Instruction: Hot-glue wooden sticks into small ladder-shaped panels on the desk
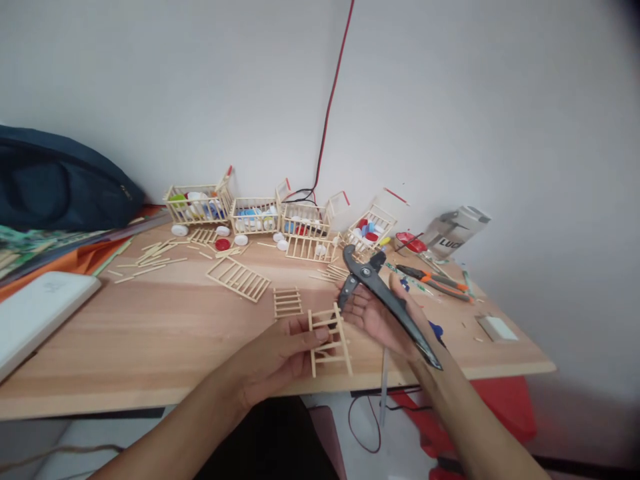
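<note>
My left hand point(287, 348) pinches a small ladder-like frame of thin wooden sticks point(345, 343) between thumb and fingers, held up over the table's front edge. In my right hand point(373, 325), palm turned up, lies a black hand cutter point(387, 297) with a hooked jaw. Its long handle crosses the palm, and its jaw end points away from me with the jaws apart. Just beyond my left hand a second small stick frame point(287, 302) lies flat. A longer stick frame point(239, 279) rests to its left.
Several stick carts with bottle caps, including a left cart point(197, 217), line the wall. Loose sticks point(150, 260) are scattered in front. Orange-handled pliers point(440, 283), a printed pack point(455, 233) and a white block point(497, 329) lie right; a white device point(47, 313) and dark bag point(60, 180) left.
</note>
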A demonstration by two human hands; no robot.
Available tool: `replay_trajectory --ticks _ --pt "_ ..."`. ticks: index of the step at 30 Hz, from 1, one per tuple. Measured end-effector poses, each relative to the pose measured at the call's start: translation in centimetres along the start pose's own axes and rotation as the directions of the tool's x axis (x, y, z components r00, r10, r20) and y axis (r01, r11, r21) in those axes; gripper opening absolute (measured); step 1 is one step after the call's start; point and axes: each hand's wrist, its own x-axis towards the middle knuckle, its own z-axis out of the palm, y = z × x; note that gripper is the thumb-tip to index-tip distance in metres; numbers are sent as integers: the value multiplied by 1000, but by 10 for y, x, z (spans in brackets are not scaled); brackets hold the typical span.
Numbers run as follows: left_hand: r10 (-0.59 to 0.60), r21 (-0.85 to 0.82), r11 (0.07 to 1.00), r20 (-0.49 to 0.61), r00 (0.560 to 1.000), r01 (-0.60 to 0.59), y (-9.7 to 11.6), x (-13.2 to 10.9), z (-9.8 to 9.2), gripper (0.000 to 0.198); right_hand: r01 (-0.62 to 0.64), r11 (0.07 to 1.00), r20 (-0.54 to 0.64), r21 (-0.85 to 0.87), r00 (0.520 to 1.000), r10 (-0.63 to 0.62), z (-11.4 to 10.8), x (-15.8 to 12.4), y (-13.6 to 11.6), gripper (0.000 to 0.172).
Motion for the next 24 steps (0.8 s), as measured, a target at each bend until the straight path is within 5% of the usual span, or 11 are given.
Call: replay_trajectory --ticks 6,11,15,18,20,24 --pt "43 -23 999 39 998 -42 0 -4 -12 21 -173 919 106 354 984 144 18 -21 -5 94" --pt "40 -22 999 76 996 -38 -3 -8 -10 26 -145 913 -67 381 981 183 35 -30 0 66" --pt "41 87 995 11 999 -41 -1 -15 -7 30 -84 933 -204 349 965 163 37 -35 -6 63" --pt "113 148 984 -112 987 -96 3 -17 -9 28 -71 983 -324 171 938 124 30 -44 -12 63" --pt "153 129 983 -179 972 -130 8 -17 -11 24 -99 988 -396 -121 917 43 26 -51 -15 56" --pt "153 51 988 -181 972 -146 14 -17 -10 21 -160 743 -376 -650 917 -132 30 -54 -20 42"
